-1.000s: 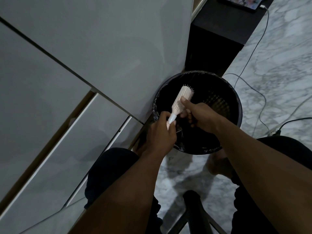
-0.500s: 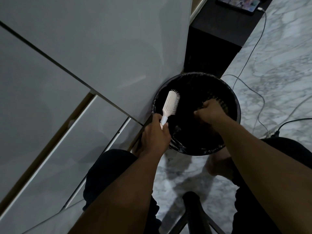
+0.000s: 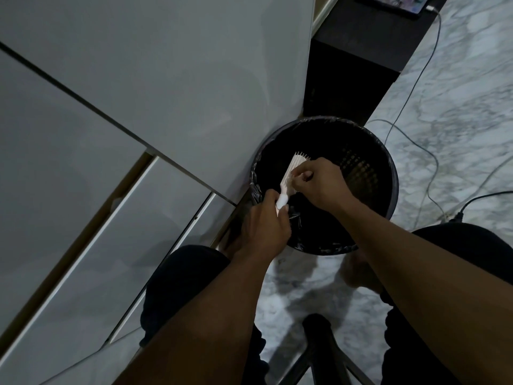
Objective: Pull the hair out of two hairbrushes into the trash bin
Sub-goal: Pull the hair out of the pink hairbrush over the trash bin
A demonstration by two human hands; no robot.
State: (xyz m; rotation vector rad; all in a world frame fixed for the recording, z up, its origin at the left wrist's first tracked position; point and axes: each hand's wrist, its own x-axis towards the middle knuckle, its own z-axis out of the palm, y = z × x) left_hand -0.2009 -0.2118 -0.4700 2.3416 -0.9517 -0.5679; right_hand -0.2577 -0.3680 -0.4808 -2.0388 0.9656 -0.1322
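A white hairbrush (image 3: 290, 173) is held over the round black trash bin (image 3: 388, 173), which is lined with a black bag. My left hand (image 3: 263, 226) is closed around the brush's handle at the bin's near-left rim. My right hand (image 3: 319, 182) sits against the bristle side of the brush head, fingers pinched together on the bristles. Whether hair is between the fingers is too dark to tell. Only one brush is in view.
White cabinet fronts (image 3: 138, 134) fill the left, touching the bin. A dark low unit (image 3: 355, 79) with a phone (image 3: 394, 1) on top stands behind the bin. Cables (image 3: 427, 173) trail across the marble floor at right. A dark stool leg (image 3: 319, 351) is between my knees.
My right hand went from the brush down into the bin, then came back up to the bristles. The left hand kept hold of the handle, and the brush head swung slightly right.
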